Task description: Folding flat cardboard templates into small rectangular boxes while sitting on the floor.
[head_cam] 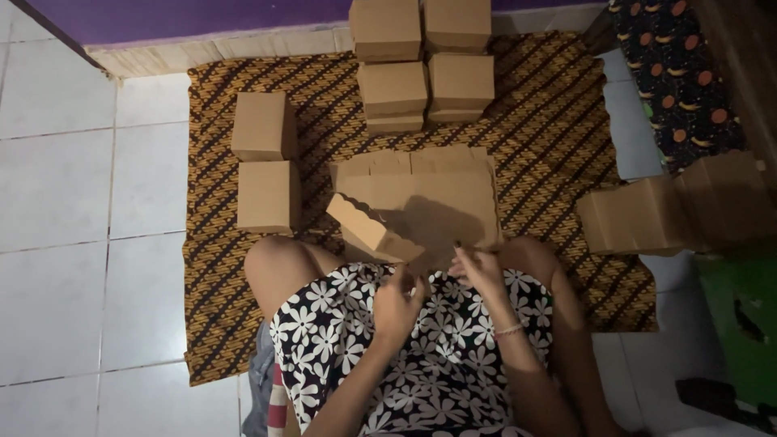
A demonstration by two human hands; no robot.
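A half-folded cardboard box [368,228] is seen at the knees, tilted, one end resting against the flat cardboard sheet [429,198] that lies on the patterned cloth [550,121] in front of the person. The left hand [396,303] is held over the lap, fingers curled toward the box's near corner — whether anything is actually pinched in that grip cannot be told. The right hand [477,271] is raised just beside it, at the near edge of the flat sheet, fingers bent and close together; its grip is likewise unclear in the dim light. Two finished boxes [265,162] are placed one behind the other on the cloth's left part. Four more boxes [425,69] are stacked in a block at the far edge, near the purple wall [162,16]. A pile of unfolded cardboard blanks [672,210] is seen to the right, partly off the cloth. White floor tiles [81,243] are visible at left — a green object [740,324] at lower right.
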